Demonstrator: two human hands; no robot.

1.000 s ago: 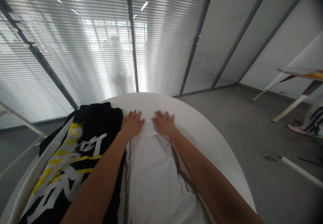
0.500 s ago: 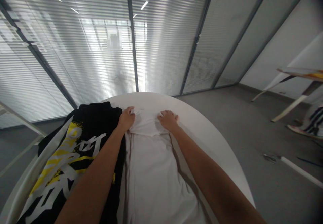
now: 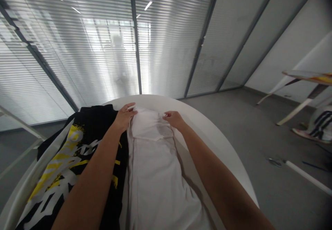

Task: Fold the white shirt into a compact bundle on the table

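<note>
Folding over the far end of a long white cloth garment (image 3: 155,174), laid lengthwise down the middle of a round white table (image 3: 215,133) and running from the near edge away toward a glass wall with lowered horizontal blinds (image 3: 77,50). Left hand (image 3: 123,116) at the far left corner of that garment, grip clamped on the cloth between thumb and fingers, corner lifted a little off the table. Right hand (image 3: 174,118) at the far right corner, fingers curled and grip pinched together on the hem there, wrist low over the cloth. Between the two hands, a short turned-back flap (image 3: 149,128) lying on top of the garment's body, its near edge a straight crease across the width. Judging from this, midway through the end fold: flap raised at the corners, not yet pressed flat. Calling next, most likely, for both corners drawn evenly toward the body, kept level with each other so the crease stays square, then a flat palm pass to smooth out the soft wrinkles beside the right forearm. Just to the left, touching the white garment's long edge and partly under the left forearm, a black T-shirt with a yellow and white print (image 3: 85,143), spread toward the table's rim. Off to the right, well apart, grey floor (image 3: 259,119), a slanted pale second table (image 3: 306,76), and something black-and-white striped (image 3: 321,119), too cut off to identify.
</note>
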